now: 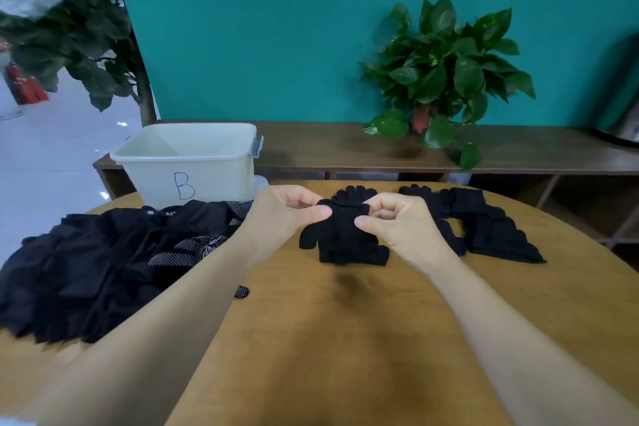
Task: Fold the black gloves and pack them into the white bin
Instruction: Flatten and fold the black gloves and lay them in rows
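Note:
A black glove [342, 235] lies on the round wooden table [345, 339] in the middle, its fingers pointing away from me. My left hand [287, 211] pinches the glove's cuff edge on the left side. My right hand [397, 221] pinches the same edge on the right side. A large heap of black gloves [103, 263] covers the table's left part. A smaller batch of flat black gloves [484, 221] lies to the right. The white bin [186, 162], marked with a blue letter B, stands at the table's far left and looks empty.
A low wooden shelf [345, 145] runs along the teal wall behind the table, with a green potted plant [446, 73] on it. A single dotted glove fingertip [241, 291] pokes out beside my left forearm. A tall leafy plant [69, 28] stands at far left.

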The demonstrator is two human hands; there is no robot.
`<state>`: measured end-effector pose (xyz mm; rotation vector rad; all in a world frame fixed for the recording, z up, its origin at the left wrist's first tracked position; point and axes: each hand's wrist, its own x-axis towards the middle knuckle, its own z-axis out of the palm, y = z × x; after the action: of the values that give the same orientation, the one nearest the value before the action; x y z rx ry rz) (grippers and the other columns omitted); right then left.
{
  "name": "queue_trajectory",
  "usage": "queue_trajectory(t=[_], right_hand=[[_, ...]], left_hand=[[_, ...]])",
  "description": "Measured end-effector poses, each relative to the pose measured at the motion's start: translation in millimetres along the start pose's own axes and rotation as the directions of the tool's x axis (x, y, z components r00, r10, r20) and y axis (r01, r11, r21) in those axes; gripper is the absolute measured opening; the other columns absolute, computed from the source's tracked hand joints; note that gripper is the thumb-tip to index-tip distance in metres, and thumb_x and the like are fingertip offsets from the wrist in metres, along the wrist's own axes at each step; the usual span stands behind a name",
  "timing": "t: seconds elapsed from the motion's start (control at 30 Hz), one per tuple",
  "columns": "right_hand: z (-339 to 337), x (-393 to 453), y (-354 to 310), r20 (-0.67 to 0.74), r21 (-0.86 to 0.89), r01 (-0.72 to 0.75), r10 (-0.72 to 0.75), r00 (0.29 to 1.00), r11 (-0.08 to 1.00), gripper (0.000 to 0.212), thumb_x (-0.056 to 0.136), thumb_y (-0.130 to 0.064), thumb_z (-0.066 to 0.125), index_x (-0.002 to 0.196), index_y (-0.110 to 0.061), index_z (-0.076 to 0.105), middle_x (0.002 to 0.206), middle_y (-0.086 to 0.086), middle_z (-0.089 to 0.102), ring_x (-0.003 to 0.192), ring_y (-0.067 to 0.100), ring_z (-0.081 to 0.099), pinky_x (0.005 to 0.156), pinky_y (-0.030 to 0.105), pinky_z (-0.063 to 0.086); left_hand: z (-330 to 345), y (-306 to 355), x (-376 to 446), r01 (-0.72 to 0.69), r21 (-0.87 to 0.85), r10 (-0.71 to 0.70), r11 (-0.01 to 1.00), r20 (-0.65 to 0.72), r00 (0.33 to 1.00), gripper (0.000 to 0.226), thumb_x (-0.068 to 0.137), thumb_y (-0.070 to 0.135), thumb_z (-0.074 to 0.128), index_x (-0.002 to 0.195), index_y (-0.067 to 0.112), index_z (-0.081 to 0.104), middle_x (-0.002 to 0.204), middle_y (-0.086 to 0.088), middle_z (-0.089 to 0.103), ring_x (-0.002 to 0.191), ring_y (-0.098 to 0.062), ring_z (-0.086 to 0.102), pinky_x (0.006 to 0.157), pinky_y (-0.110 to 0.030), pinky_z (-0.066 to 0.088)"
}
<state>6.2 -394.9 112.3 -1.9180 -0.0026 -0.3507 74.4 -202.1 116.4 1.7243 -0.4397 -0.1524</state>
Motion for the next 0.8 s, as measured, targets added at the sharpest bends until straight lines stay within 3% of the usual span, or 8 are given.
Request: queue_trajectory(t=[0.17, 0.3, 0.37, 0.47, 0.6, 0.7, 0.8], right_hand=[[10, -62, 49, 0.147, -0.12, -0.09, 0.108, 0.983, 0.989, 0.021, 0.083, -0.006, 0.073, 0.076, -0.026, 0.072, 0.077, 0.0, 0.071, 0.073, 0.021, 0.065, 0.067, 0.037, 0.051], [21, -114, 81, 0.162, -0.332, 0.011, 0.045, 0.986, 0.943, 0.02, 0.082, -0.022, 0.073, 0.091, -0.038, 0.068, 0.082, -0.02, 0.07, 0.076, 0.003, 0.063, 0.076, 0.037, 0.051], [25, -133, 89, 0.16, -0.436, 0.141, -0.078, 0.984, 0.889, 0.02, 0.079, -0.03, 0.07, 0.097, -0.036, 0.066, 0.09, -0.024, 0.07, 0.08, -0.001, 0.065, 0.074, 0.03, 0.054], [29, -152, 92, 0.191, -0.583, 0.295, -0.226, 0.955, 0.757, 0.017, 0.07, -0.03, 0.069, 0.087, -0.03, 0.067, 0.088, -0.02, 0.072, 0.076, 0.002, 0.065, 0.065, 0.024, 0.054], [28, -169, 94, 0.293, -0.621, 0.347, -0.202, 0.935, 0.703, 0.019, 0.067, -0.025, 0.068, 0.086, -0.03, 0.069, 0.095, -0.016, 0.074, 0.086, 0.004, 0.069, 0.071, 0.025, 0.057], [23, -178, 91, 0.294, -0.646, 0.354, -0.208, 0.933, 0.676, 0.032, 0.069, -0.018, 0.056, 0.094, -0.029, 0.074, 0.108, -0.015, 0.072, 0.097, 0.002, 0.067, 0.081, 0.022, 0.055], [19, -170, 83, 0.162, -0.682, 0.288, -0.245, 0.956, 0.672, 0.044, 0.071, -0.021, 0.04, 0.098, -0.027, 0.075, 0.112, -0.012, 0.071, 0.098, 0.007, 0.068, 0.082, 0.026, 0.054]], left_hand=[[11, -47, -52, 0.076, 0.063, -0.086, 0.995, 0.171, 0.982, 0.016, 0.078, 0.0, 0.077, 0.075, 0.016, 0.075, 0.071, 0.001, 0.073, 0.065, -0.006, 0.065, 0.066, -0.017, 0.05], [22, -87, -97, 0.089, 0.095, -0.109, 0.992, 0.236, 0.966, 0.023, 0.078, -0.001, 0.077, 0.074, 0.022, 0.078, 0.081, -0.001, 0.075, 0.073, -0.008, 0.065, 0.076, -0.023, 0.052], [26, -99, -114, 0.029, 0.128, -0.059, 0.991, 0.239, 0.969, 0.025, 0.078, 0.002, 0.079, 0.079, 0.027, 0.078, 0.089, 0.003, 0.076, 0.081, -0.009, 0.069, 0.083, -0.027, 0.053], [30, -107, -133, -0.124, 0.258, 0.059, 0.958, 0.245, 0.968, 0.021, 0.078, 0.008, 0.08, 0.081, 0.029, 0.078, 0.093, 0.016, 0.073, 0.089, -0.005, 0.068, 0.087, -0.024, 0.052], [33, -111, -152, -0.308, 0.373, 0.186, 0.875, 0.328, 0.926, 0.015, 0.077, 0.014, 0.08, 0.089, 0.022, 0.079, 0.096, 0.022, 0.071, 0.094, 0.002, 0.064, 0.089, -0.018, 0.049], [25, -113, -158, -0.3, 0.396, 0.151, 0.868, 0.364, 0.919, 0.031, 0.075, 0.009, 0.066, 0.1, 0.024, 0.077, 0.107, 0.026, 0.066, 0.106, 0.003, 0.06, 0.097, -0.013, 0.042], [22, -109, -145, -0.237, 0.445, 0.116, 0.864, 0.283, 0.952, 0.043, 0.078, 0.007, 0.056, 0.116, 0.021, 0.071, 0.122, 0.024, 0.06, 0.119, 0.006, 0.052, 0.109, -0.017, 0.035]])
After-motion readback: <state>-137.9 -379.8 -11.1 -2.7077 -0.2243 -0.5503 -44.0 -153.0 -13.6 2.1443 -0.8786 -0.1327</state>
